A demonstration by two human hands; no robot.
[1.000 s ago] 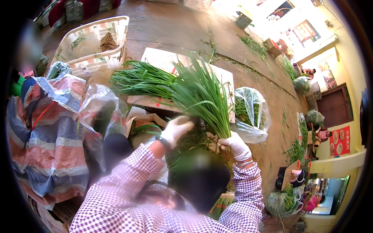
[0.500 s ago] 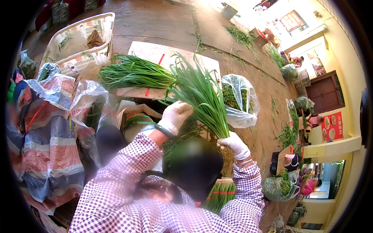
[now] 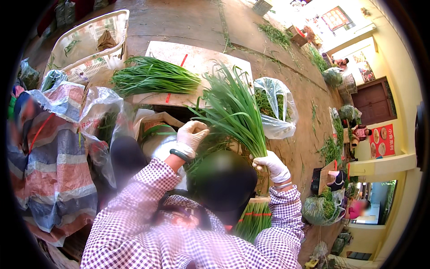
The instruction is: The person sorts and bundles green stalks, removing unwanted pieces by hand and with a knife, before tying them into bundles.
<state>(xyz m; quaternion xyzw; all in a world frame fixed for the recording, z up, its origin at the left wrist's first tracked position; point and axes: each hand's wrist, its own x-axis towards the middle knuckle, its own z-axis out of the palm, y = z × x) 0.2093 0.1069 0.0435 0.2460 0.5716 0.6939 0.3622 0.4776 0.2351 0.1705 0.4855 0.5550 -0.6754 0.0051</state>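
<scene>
In my gloved right hand is a bunch of garlic chives, gripped near its pale stem ends. Its green leaves fan up and to the left over the board's near right side. My gloved left hand is left of the bunch, apart from it, with thumb and fingers pinched together; whatever they hold, if anything, does not show. A larger pile of chives lies on the pale board with red strips. Below my right hand, chives tied with red bands stand beside my dark-clad knee.
A clear plastic bag of greens sits right of the board. At the left are a white plastic crate and a striped woven sheet. Loose leaves litter the floor. Several people work along the yellow wall at right.
My left hand has moved left and slightly down, away from the leaves of the bunch. The right hand keeps its grip on the chives, almost in place.
</scene>
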